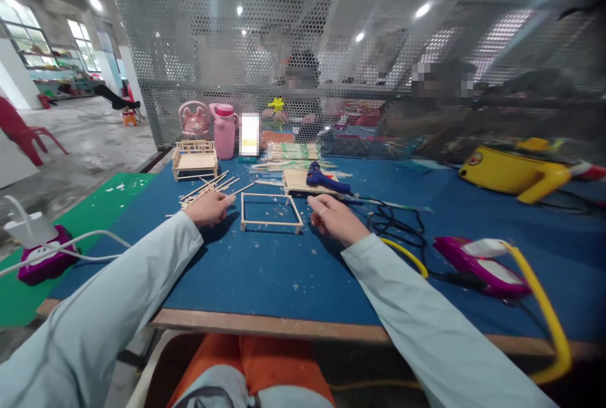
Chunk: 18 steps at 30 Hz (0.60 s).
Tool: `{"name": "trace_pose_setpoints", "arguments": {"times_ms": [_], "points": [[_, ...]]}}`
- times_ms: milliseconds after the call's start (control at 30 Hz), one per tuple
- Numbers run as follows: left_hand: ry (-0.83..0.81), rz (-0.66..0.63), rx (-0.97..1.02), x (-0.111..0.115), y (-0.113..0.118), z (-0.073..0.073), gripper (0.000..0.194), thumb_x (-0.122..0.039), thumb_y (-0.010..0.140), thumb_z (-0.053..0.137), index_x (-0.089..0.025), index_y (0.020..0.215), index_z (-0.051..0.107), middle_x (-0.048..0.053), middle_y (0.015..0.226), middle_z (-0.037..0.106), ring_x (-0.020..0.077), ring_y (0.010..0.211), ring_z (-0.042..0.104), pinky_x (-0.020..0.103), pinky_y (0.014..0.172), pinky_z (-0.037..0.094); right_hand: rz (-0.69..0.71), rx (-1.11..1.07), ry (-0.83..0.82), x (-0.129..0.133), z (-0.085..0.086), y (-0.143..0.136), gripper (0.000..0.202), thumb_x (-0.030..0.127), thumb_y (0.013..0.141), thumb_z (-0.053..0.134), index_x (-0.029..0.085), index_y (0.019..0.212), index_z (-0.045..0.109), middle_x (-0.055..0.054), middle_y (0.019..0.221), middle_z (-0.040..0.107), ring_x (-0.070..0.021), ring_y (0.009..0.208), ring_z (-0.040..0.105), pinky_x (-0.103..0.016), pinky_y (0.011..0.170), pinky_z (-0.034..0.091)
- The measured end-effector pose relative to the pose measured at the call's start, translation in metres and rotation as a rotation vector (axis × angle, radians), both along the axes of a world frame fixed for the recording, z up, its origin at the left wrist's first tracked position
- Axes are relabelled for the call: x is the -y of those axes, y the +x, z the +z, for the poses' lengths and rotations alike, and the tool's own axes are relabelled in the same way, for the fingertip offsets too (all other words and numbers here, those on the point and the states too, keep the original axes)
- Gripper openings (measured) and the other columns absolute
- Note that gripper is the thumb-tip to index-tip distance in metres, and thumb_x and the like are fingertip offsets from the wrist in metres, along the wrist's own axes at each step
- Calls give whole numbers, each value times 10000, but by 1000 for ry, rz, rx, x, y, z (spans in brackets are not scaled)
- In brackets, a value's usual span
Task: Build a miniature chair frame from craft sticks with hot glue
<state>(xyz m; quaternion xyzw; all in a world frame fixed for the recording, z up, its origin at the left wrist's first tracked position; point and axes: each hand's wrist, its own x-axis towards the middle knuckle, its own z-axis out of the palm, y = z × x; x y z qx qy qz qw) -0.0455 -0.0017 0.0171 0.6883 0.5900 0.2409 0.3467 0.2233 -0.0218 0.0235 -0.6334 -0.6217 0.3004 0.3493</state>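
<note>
A small rectangular frame of thin wooden sticks (269, 223) stands on short legs on the blue table, between my two hands. My left hand (208, 208) is just left of it, beside a pile of loose wooden sticks (203, 188). Its fingers are loosely bent, and one stick end lies close to the fingertips. To the right of the frame, my right hand (334, 217) hovers apart from it, forefinger extended and other fingers curled, with nothing visible in them. Behind that hand, a blue glue gun (324, 179) rests on a flat wooden stick panel (296, 182).
A finished-looking stick model (195, 162) stands back left, near a pink bottle (225, 133) and a lit phone (250, 134). Bundled sticks (291, 151) lie behind. Purple power strips (480, 267) and cables flank the workspace; a yellow pot (514, 168) sits right. Perforated mesh (208, 48) closes the back.
</note>
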Motion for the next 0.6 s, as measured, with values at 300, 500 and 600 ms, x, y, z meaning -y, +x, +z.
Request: {"name": "trace_pose_setpoints", "arguments": {"times_ms": [300,500,600], "points": [[-428,-130,234,21,15,7,320,-447,646,606,-157,763,541,-21,609,552,58,412,471,154,358,307,133,-293,-283,12,-7,-9,219,163,668,503,203,875,442,74,469,500,-54,321,381,-140,278,161],[-429,-70,225,24,19,9,241,-375,648,600,-144,687,543,-20,606,557,58,430,495,163,393,332,161,-305,-284,13,-7,-10,203,161,646,531,193,826,441,60,471,521,-54,334,398,-137,275,159],[-427,-60,232,23,18,9,201,-339,643,609,-158,680,529,-34,550,529,61,391,466,170,363,288,175,-300,-292,13,-6,-10,180,160,646,539,186,798,447,49,483,532,-53,337,402,-142,268,165]]}}
